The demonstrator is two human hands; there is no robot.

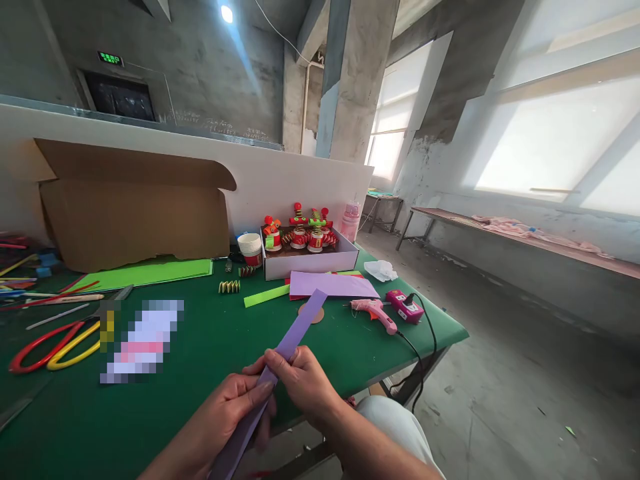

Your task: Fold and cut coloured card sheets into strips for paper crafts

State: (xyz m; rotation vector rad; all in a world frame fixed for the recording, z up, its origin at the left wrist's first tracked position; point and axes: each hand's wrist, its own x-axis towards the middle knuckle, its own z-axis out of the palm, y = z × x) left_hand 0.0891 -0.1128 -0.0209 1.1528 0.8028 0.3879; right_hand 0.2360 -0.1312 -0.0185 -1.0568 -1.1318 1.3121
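Note:
Both my hands hold a long purple paper strip [300,330] above the near edge of the green table [210,347]. My left hand [225,413] grips the strip's lower part, fingers wrapped round it. My right hand [305,383] pinches it a little higher, thumb and fingers closed on its edge. The strip's far end points away toward a purple sheet [333,285] lying flat on the table.
A pink glue gun [375,313] with a black cable lies at the right. A white box of red and green paper figures [305,250], a paper cup [250,249], a cardboard box [135,213], green sheets [145,273] and red and yellow scissors [55,343] stand about.

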